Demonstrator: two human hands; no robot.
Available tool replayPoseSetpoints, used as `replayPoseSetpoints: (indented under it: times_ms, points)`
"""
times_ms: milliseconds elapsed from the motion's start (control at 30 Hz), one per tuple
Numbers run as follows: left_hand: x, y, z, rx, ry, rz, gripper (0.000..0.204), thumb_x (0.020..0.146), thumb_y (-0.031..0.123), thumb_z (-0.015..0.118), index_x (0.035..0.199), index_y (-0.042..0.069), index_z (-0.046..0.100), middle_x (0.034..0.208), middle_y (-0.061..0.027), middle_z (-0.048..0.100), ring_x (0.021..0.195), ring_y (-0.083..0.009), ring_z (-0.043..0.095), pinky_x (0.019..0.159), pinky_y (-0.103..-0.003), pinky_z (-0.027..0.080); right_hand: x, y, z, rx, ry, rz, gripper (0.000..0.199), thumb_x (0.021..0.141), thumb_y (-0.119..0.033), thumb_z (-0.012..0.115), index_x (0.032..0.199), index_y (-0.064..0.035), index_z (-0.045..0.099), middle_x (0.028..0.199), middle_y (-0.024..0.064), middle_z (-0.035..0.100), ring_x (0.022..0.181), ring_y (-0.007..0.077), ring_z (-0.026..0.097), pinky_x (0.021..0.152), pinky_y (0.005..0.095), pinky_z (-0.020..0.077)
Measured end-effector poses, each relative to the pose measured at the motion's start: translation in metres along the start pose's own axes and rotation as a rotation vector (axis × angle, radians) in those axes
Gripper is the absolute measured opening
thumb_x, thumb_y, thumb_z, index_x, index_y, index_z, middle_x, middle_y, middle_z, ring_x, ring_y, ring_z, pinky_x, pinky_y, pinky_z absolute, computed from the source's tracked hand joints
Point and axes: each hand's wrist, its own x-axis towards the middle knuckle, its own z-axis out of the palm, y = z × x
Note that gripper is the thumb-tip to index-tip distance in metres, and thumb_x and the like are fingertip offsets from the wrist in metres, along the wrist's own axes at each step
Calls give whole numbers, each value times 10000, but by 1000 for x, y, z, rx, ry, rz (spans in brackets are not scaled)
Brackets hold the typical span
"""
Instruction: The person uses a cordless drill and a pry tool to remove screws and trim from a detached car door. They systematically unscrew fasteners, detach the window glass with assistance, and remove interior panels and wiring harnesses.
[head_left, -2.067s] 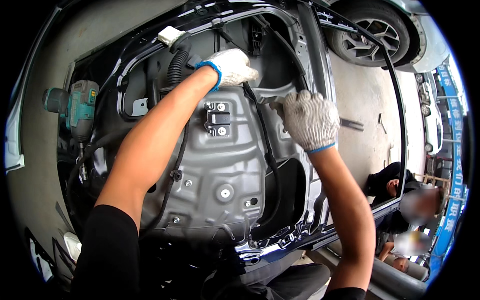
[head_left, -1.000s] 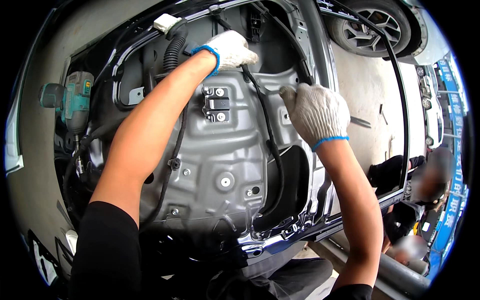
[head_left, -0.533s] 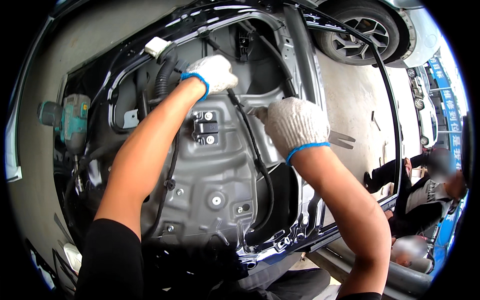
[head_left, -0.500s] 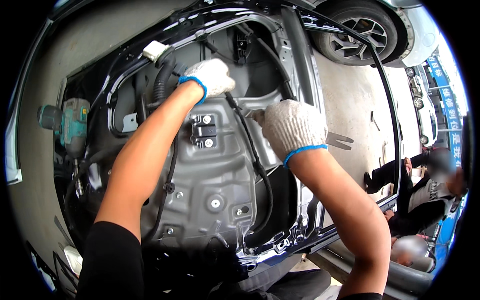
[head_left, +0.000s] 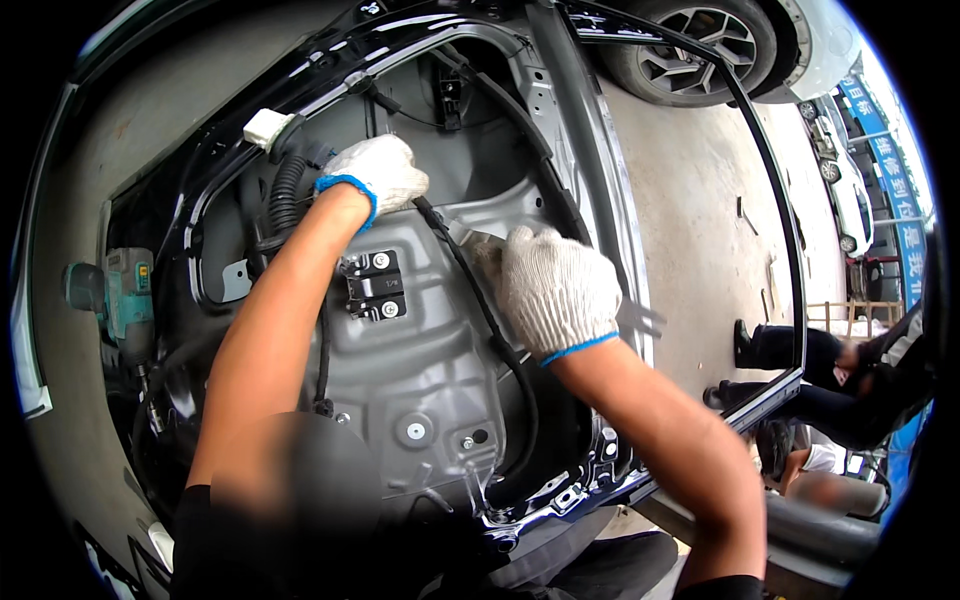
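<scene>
In front of me is a black car door with its grey inner metal panel (head_left: 350,372) bare. My left hand (head_left: 376,170), in a white knit glove with a blue cuff, is closed near the upper opening. A black wiring harness (head_left: 468,270) runs out of its fist and down the panel. My gloved right hand (head_left: 560,285) grips a flat metal pry tool with a forked end (head_left: 645,318). Its other end reaches the panel beside the harness; the fingers hide its middle. A black bracket with two bolts (head_left: 377,285) sits below my left hand.
At the left lies a teal cordless power driver (head_left: 130,295). A white connector (head_left: 268,128) tops a corrugated black tube (head_left: 287,190). The window frame (head_left: 775,190) curves on the right. Beyond are a car wheel (head_left: 700,55), loose tools on the floor and people (head_left: 800,350).
The whole view has shifted, so the door appears further left. Both hands keep their grips. The right hand and its tool sit slightly lower along the harness.
</scene>
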Motion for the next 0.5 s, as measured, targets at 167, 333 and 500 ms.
replayPoseSetpoints:
  times_ms: [167,333,500]
  points:
    - [-9,9,-7,-48,37,14,410,746,394,576,732,7,711,781,-247,660,761,-413,651,739,-455,525,1,-14,1,198,-95,109,278,943,-264,512,908,-29,654,832,216,698,783,370,704,702,443,566]
    - [-8,-2,-11,-188,-66,66,472,760,436,578,719,-17,703,685,-227,639,675,-364,630,704,-432,506,19,-9,-20,391,-350,74,405,969,-361,514,940,11,672,819,238,679,740,384,684,697,446,558]
    - [-13,1,-16,-217,-41,85,462,769,439,590,844,6,731,860,-250,684,850,-402,672,803,-450,526,8,27,-43,1206,-967,391,278,970,-212,463,996,14,623,655,43,587,492,163,590,429,331,486]
